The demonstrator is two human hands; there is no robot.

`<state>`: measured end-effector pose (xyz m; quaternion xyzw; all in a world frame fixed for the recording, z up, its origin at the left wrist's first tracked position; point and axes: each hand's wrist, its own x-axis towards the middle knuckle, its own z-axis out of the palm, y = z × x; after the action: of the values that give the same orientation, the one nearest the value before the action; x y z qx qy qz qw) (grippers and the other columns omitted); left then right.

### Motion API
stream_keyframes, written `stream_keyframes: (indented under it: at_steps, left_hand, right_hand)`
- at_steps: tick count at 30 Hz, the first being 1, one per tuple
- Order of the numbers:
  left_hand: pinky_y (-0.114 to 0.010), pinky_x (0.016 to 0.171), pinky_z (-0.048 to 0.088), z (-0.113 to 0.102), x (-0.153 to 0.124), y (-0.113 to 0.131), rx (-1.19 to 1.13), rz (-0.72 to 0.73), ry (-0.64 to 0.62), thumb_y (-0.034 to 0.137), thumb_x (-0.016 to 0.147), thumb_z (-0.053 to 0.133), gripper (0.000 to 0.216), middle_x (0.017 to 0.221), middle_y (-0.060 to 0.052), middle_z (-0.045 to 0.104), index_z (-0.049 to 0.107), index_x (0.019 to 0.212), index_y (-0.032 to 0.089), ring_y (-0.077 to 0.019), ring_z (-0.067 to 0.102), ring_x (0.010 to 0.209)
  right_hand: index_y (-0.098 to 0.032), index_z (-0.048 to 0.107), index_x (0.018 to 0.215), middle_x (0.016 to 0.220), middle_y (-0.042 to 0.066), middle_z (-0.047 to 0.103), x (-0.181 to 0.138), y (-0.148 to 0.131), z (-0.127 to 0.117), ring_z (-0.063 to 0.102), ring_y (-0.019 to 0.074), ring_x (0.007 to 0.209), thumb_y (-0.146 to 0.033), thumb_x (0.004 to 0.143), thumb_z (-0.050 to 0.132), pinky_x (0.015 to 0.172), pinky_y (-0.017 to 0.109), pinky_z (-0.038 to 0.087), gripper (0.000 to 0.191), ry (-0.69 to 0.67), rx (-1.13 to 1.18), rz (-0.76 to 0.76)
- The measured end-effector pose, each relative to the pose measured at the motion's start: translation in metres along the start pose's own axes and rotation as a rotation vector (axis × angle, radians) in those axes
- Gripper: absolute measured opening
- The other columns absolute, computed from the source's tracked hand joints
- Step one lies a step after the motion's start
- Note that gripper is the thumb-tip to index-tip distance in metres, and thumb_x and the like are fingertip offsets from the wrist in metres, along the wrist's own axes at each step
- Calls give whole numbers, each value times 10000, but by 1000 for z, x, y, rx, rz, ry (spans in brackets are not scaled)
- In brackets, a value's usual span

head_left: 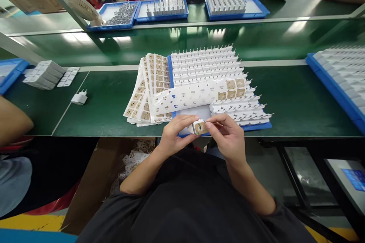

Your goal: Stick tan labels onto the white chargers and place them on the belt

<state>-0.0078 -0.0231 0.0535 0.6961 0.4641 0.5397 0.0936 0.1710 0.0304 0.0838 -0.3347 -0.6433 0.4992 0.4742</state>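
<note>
My left hand (174, 133) and my right hand (227, 136) meet at the table's near edge, both closed round one small white charger plug (199, 126) that carries a tan label on its face. Just behind them a blue tray (258, 126) is packed with rows of white charger plugs (207, 64). A partly used label sheet (196, 94) lies across the tray. More sheets of tan labels (144, 91) are fanned out to the tray's left.
A loose white plug (79, 98) and stacked white parts (44, 74) lie at left, near another person's arm (13, 121). A further blue tray (339, 79) sits at right. Blue trays (162, 11) and seated people line the far side of the green bench.
</note>
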Motion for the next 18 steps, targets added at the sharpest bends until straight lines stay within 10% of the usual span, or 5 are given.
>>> stream_keyframes:
  at_steps: [18]
  left_hand:
    - [-370, 939, 596, -2, -2, 2, 44, 23, 7, 240, 883, 769, 459, 1184, -103, 764, 641, 1324, 249, -234, 733, 1079]
  right_hand:
    - [-231, 690, 912, 855, -20, 703, -5, -1, 9, 667, 106, 723, -251, 914, 730, 681, 220, 590, 44, 61, -146, -28]
